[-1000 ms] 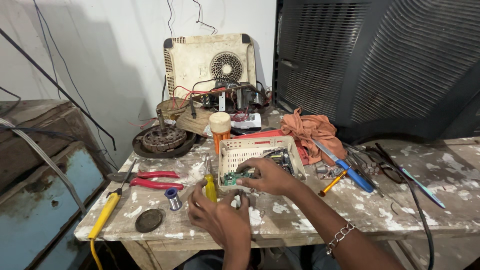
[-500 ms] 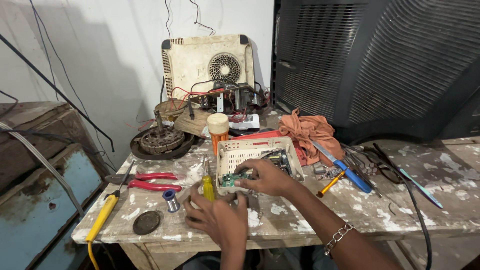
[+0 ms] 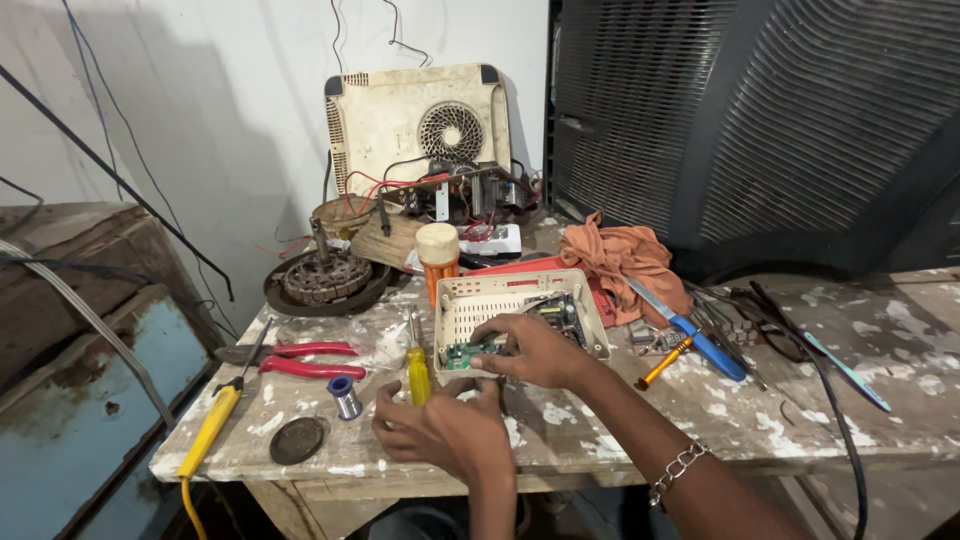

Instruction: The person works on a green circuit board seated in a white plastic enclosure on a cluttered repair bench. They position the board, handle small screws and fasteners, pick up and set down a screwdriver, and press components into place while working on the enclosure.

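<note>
Head view: right hand (image 3: 535, 350) fingers pinch the small green circuit board (image 3: 462, 353) at the front-left corner of the cream plastic casing (image 3: 520, 310), mid workbench (image 3: 600, 420); left hand (image 3: 440, 430) fingers curled, lying just in front; yellow screwdriver (image 3: 416, 360) beside it; vs 1 s ago, hands barely shifted, board not lifted out.
</note>
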Motion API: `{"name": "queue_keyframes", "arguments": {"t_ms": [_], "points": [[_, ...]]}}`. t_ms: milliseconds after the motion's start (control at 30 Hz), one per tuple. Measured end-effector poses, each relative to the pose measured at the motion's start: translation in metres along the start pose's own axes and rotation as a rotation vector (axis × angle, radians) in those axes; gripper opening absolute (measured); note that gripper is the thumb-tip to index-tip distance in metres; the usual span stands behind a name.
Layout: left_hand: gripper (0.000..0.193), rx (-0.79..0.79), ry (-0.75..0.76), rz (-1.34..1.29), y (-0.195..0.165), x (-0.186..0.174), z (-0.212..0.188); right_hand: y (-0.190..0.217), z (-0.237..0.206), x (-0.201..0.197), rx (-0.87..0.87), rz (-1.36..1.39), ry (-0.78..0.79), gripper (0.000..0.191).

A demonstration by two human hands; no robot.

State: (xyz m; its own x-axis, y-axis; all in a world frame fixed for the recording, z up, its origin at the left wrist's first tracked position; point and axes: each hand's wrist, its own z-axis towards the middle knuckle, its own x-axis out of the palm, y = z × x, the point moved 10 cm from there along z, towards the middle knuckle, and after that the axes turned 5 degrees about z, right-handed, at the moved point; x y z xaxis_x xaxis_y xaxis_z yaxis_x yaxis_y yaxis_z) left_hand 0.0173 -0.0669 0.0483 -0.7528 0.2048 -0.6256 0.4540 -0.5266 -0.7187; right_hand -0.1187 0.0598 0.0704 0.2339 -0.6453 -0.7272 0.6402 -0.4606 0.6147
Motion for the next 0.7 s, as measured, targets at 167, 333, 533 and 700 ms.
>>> {"name": "queue_keyframes", "arguments": {"t_ms": [167,333,533,700], "points": [[0.036,0.098,-0.085,-0.055,-0.012,-0.017,-0.009,0.004,-0.001,0.000,-0.013,-0.010,-0.008,0.050],[0.039,0.163,-0.067,0.044,-0.020,-0.021,-0.014,0.002,0.000,0.000,-0.010,-0.020,-0.009,0.050],[0.040,0.058,0.068,0.077,-0.010,-0.002,-0.007,0.001,-0.001,0.001,-0.008,0.014,-0.003,0.049],[0.044,0.020,0.135,0.118,-0.006,0.008,-0.004,-0.001,-0.001,0.001,0.036,-0.009,0.000,0.049]]}}
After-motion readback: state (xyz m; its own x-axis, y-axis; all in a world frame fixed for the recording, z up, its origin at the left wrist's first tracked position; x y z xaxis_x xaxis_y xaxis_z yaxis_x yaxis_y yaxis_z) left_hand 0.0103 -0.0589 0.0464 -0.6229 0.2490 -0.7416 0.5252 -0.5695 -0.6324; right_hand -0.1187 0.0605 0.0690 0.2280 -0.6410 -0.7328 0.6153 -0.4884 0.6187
